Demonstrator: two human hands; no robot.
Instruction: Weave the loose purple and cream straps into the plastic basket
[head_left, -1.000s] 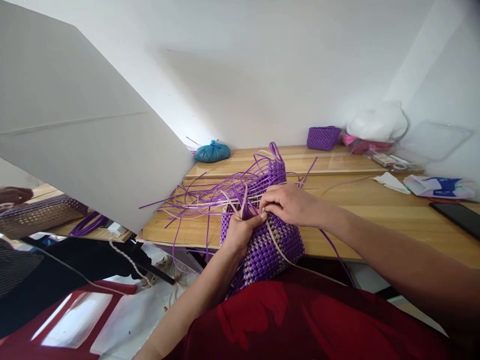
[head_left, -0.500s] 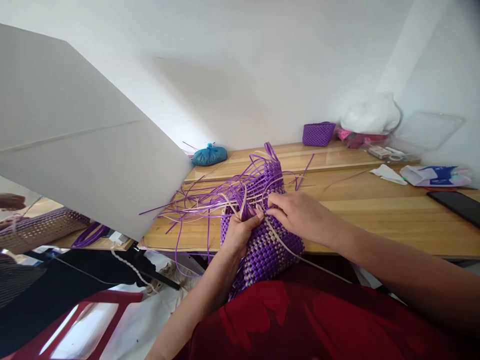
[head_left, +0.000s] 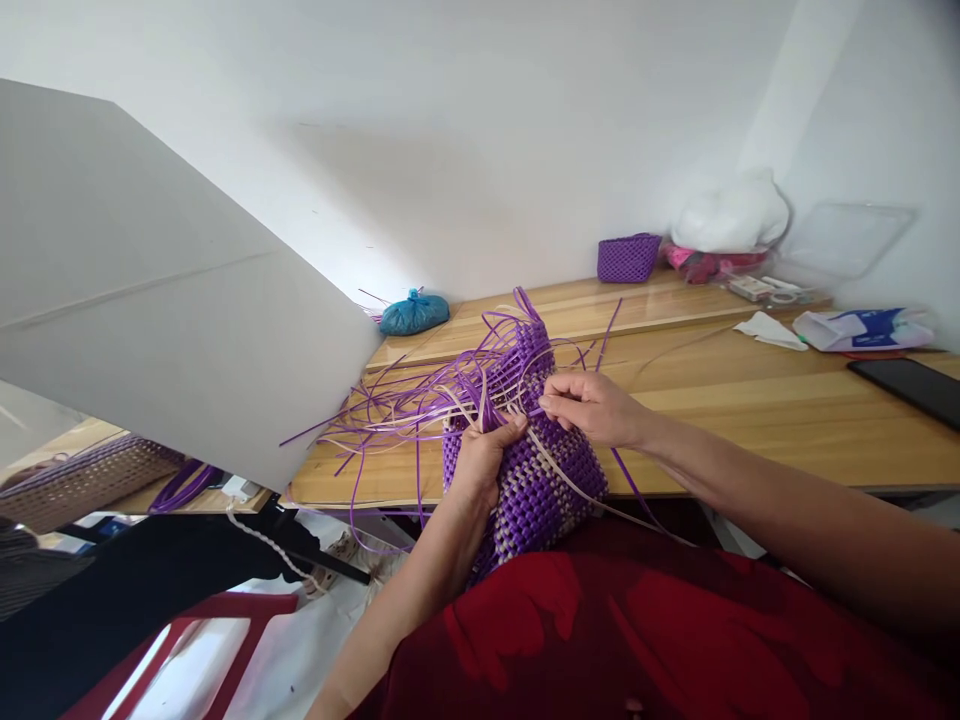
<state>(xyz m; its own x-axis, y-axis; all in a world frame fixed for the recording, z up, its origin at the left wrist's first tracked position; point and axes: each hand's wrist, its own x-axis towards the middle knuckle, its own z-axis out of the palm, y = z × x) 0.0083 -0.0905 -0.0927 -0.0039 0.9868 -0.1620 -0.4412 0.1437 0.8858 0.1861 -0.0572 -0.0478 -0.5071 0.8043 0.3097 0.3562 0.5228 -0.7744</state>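
A purple and beige woven basket [head_left: 536, 490] leans at the table's front edge against my lap, with many loose purple and beige strips fanning out to the left. My left hand [head_left: 480, 460] is closed on the basket's rim, thumb on top near the working spot. Just right of it, my right hand [head_left: 589, 405] pinches a purple plastic strip [head_left: 634, 478], whose tail hangs below the hand over the table edge. A beige strip [head_left: 559, 468] runs from the weave down across the basket's front. The left fingers behind the weave are hidden.
On the wooden table [head_left: 750, 420] lie a blue plastic bag [head_left: 415, 313], a small purple basket [head_left: 628, 259], a white bag [head_left: 731, 212], a packet [head_left: 862, 328] and a phone [head_left: 907, 390]. A grey panel [head_left: 150, 270] stands left, with another woven basket [head_left: 90, 480] beyond it.
My right hand has drawn slightly right, away from the weave, and a purple strip now trails below it. My left hand keeps its hold. The co-worker's hand at far left is gone from view.
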